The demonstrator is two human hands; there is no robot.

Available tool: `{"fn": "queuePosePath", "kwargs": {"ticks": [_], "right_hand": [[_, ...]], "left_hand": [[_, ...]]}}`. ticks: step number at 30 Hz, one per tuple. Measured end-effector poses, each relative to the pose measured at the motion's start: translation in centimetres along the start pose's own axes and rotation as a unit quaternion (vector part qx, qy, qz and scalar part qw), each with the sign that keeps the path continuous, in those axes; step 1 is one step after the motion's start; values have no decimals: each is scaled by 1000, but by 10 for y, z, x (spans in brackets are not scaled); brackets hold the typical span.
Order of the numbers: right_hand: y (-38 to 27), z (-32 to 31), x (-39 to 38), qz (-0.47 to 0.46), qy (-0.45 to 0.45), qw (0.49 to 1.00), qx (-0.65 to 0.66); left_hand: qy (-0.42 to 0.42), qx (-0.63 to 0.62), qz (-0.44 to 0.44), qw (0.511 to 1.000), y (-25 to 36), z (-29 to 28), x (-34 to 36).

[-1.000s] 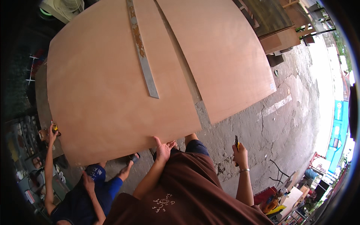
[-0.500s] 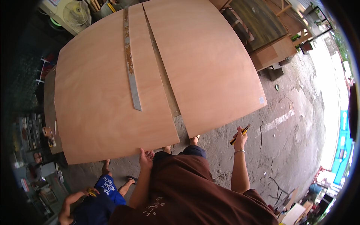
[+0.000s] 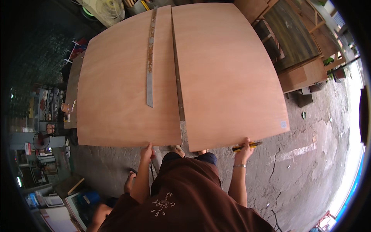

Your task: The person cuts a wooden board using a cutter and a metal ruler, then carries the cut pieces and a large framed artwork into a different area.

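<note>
Two large thin plywood sheets lie side by side in front of me, a narrow gap between them that widens toward me. My left hand [image 3: 146,152] is closed on the near edge of the left sheet [image 3: 116,89], thumb on top. A yellow-and-black utility knife [image 3: 253,144] is in my right hand [image 3: 244,152], whose fingers also meet the near edge of the right sheet [image 3: 232,77]. Along the left sheet, beside the gap, lies a flat metal strip [image 3: 150,85], partly rusty, with an angled near end.
A fan [image 3: 110,9] stands beyond the far left corner. Wooden furniture [image 3: 297,38] is at the far right. Cracked concrete floor [image 3: 301,166] runs along the right. Another person's arm and foot [image 3: 130,181] show at my lower left. Cluttered shelves [image 3: 50,104] line the left.
My right hand has moved from beside the sheets to the right sheet's near edge, still with the knife. The gap looks narrower at its far end. The other person has moved lower left.
</note>
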State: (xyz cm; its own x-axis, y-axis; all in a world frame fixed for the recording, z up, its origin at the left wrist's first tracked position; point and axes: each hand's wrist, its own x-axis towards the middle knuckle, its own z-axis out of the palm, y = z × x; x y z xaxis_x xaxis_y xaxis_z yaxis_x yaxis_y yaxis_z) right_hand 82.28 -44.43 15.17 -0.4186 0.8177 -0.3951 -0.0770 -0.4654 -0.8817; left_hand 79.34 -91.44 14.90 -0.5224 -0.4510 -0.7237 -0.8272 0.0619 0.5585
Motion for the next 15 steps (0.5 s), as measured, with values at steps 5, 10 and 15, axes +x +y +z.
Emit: {"fn": "queuePosePath", "kwargs": {"ticks": [5,10,15], "right_hand": [[-62,-13,13,8,-25,1000,2],[-53,-34,38,22,-11,998,-49],[-32,-22,3,60,-20,988,-138]], "left_hand": [[-144,-4,121,982,30,54,-38],[-467,-51,52,881,39,107,-79],[-517,-51,15,854,30,126,-108]]}}
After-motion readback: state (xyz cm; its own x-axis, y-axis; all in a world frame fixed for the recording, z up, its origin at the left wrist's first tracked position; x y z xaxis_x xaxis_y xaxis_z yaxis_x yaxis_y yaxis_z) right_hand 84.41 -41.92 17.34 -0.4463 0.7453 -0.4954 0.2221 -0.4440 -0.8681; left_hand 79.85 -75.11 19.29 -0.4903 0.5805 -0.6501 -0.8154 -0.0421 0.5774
